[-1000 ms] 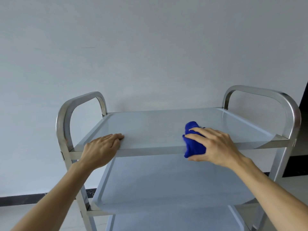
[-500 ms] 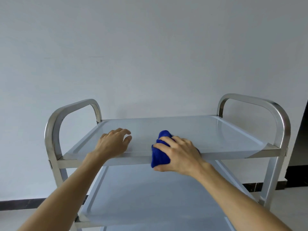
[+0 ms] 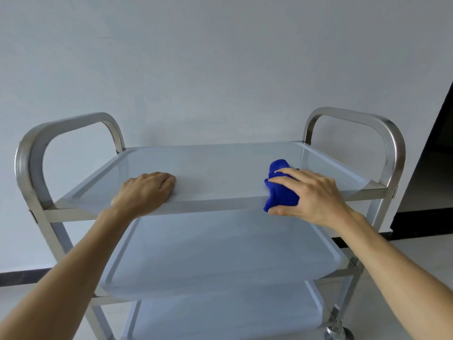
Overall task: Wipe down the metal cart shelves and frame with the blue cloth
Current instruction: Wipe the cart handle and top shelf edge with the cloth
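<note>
A metal cart stands in front of me with a top shelf [image 3: 220, 168], a middle shelf [image 3: 220, 253] and a lower shelf [image 3: 220, 320]. My right hand [image 3: 316, 195] grips a bunched blue cloth [image 3: 280, 190] over the front rim of the top shelf, right of centre. My left hand [image 3: 144, 190] rests on the front rim of the top shelf at the left, with its fingers curled down onto the surface and nothing in them.
Curved metal handles rise at the cart's left [image 3: 36, 148] and right [image 3: 389, 133] ends. A caster wheel [image 3: 337, 333] shows at the lower right. A pale wall is close behind, with a dark opening [image 3: 436, 155] to the right.
My right hand slid the blue cloth along the front rim from the middle back to the right. My left hand lifted briefly and is down again on the rim. The view shifted.
</note>
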Demonstrator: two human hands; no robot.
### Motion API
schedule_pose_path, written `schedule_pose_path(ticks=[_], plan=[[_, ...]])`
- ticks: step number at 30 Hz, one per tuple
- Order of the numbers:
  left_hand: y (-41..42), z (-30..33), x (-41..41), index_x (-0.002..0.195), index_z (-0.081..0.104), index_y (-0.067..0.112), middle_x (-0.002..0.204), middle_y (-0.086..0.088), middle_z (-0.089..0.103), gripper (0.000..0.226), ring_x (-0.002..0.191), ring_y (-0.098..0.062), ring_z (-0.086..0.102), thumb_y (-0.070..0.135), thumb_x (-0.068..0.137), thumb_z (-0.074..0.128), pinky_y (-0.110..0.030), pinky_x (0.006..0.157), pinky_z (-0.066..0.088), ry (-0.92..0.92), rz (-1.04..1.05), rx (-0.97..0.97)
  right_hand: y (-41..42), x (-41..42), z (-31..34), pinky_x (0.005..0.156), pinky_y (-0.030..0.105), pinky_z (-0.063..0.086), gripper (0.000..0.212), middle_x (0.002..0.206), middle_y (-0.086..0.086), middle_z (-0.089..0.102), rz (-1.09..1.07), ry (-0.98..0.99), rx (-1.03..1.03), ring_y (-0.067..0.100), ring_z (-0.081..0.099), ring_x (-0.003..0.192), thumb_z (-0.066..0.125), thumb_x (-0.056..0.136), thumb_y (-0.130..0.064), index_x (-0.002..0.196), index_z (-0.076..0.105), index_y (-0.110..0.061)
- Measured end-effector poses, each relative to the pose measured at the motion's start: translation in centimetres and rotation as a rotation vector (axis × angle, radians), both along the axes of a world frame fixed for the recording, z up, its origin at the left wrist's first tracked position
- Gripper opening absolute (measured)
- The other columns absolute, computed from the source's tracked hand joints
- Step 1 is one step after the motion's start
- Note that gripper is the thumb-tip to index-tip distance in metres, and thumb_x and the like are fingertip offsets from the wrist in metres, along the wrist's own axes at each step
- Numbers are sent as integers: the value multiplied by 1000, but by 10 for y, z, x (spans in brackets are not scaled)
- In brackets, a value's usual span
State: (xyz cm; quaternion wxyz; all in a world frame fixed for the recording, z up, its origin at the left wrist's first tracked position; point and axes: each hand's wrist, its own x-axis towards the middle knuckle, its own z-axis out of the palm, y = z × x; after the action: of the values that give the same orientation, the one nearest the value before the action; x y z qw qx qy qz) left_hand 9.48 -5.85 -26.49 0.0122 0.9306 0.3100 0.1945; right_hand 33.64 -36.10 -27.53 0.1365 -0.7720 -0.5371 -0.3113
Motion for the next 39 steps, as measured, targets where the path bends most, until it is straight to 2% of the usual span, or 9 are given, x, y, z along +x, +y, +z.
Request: schedule_pose_path(ticks=[6,12,17,23,28,31,34,37,39], plan=[[-3,0,6,102,54,35,117,10,60,38,100,-21,54,45,99,18,-38,79,32,8,-7,28,45,-44,0,79,38,52,74,127,-9,63,16,-33,24,29,66,102,50,67,-86,119,66,-36],[4,4,-4,123,47,49,137,19,51,40,118,-17,51,50,99,15,-40,82,36,70,54,-11,97,-93,0,78,38,46,72,132,-7,59,94,10,-38,31,61,100,57,71,-81,126,61,-35],[12,8,-19,126,39,59,142,28,44,36,126,-16,48,52,98,17,-42,85,34,96,82,-82,56,-57,0,77,38,54,69,130,-10,61,102,-58,23,25,65,102,59,70,-80,124,63,-37],[26,13,-41,129,38,62,146,28,40,37,130,-17,46,53,100,17,-43,94,38,124,81,-118,-10,-2,7,83,33,50,77,141,-17,52,-28,17,-75,16,58,119,51,70,-87,133,56,-42],[44,13,-63,127,41,64,145,29,41,32,132,-17,44,54,101,24,-45,99,37,79,95,-142,-7,-4,4,79,31,49,77,137,-15,57,-7,-10,-43,17,62,111,48,70,-88,129,60,-40],[55,16,-72,122,48,59,144,22,46,28,129,-21,46,52,101,30,-47,102,37,79,106,-171,8,-14,0,75,29,48,75,131,-14,61,11,-39,3,19,65,103,49,69,-87,124,64,-39],[53,23,-66,112,60,41,132,5,60,21,120,-28,53,43,99,44,-48,99,41,87,137,-78,22,-22,-2,74,31,51,71,127,-13,64,44,-46,43,20,66,101,52,69,-86,120,67,-38],[27,31,-43,107,71,24,121,-7,67,20,113,-32,60,31,95,57,-45,98,45,-86,17,-25,32,-29,-3,72,31,52,70,127,-14,64,54,-32,36,20,66,101,55,69,-85,120,66,-39],[-3,32,-16,110,71,23,124,-8,66,21,113,-31,60,30,94,59,-41,99,45,-196,-105,-52,38,-33,-3,70,32,52,70,127,-14,63,62,-39,35,19,66,101,54,70,-86,121,66,-39]])
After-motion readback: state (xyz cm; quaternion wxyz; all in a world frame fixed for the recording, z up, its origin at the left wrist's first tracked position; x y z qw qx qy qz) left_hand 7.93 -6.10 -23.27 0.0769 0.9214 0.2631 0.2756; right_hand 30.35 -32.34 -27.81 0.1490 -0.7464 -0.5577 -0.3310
